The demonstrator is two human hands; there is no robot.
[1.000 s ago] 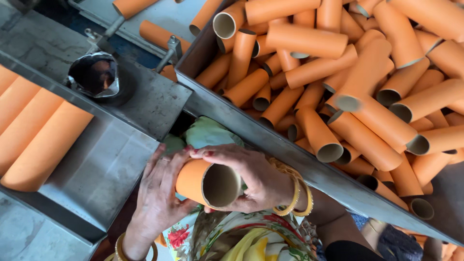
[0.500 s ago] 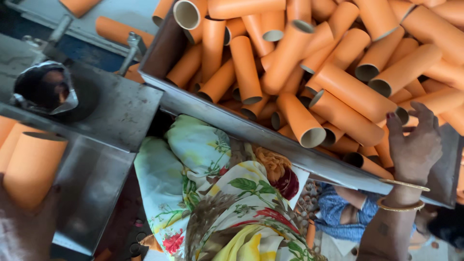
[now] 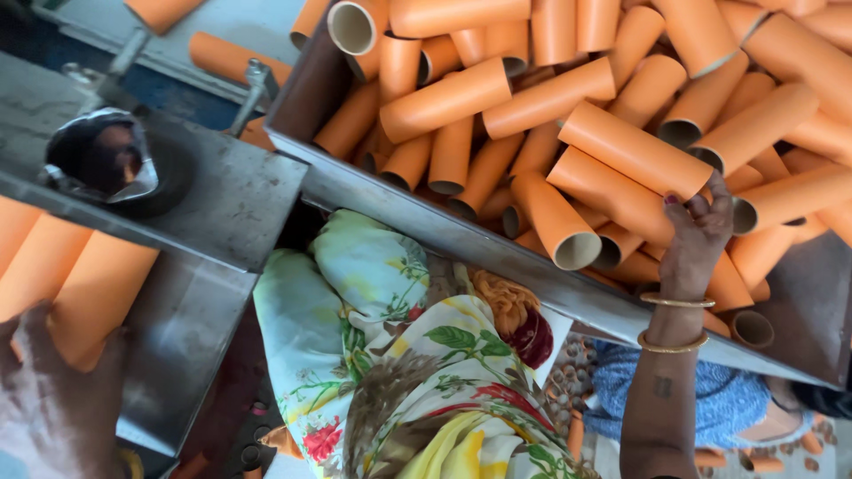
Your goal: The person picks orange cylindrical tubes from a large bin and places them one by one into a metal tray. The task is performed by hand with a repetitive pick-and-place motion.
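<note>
Down at the lower left edge, your left hand (image 3: 58, 399) was blurred and cut off by the frame, lying against the smooth orange cardboard tubes (image 3: 53, 266) lined up in the grey metal tray (image 3: 191, 328); whether its fingers were curled or spread I cannot tell. Just above sat a round black metal socket (image 3: 111, 164) set in the flat steel plate (image 3: 231, 200). Across the middle, your flower-printed cloth in cream, green and red (image 3: 399, 355) filled the lap below the long grey metal rim of the bin (image 3: 461, 239). Further right, your right hand (image 3: 697, 235), with two gold bangles (image 3: 674, 321) at the wrist, reached over that rim, fingers closed around one orange cardboard tube (image 3: 621, 200) on top of the loose heap of matching tubes (image 3: 568, 98) inside the bin.
</note>
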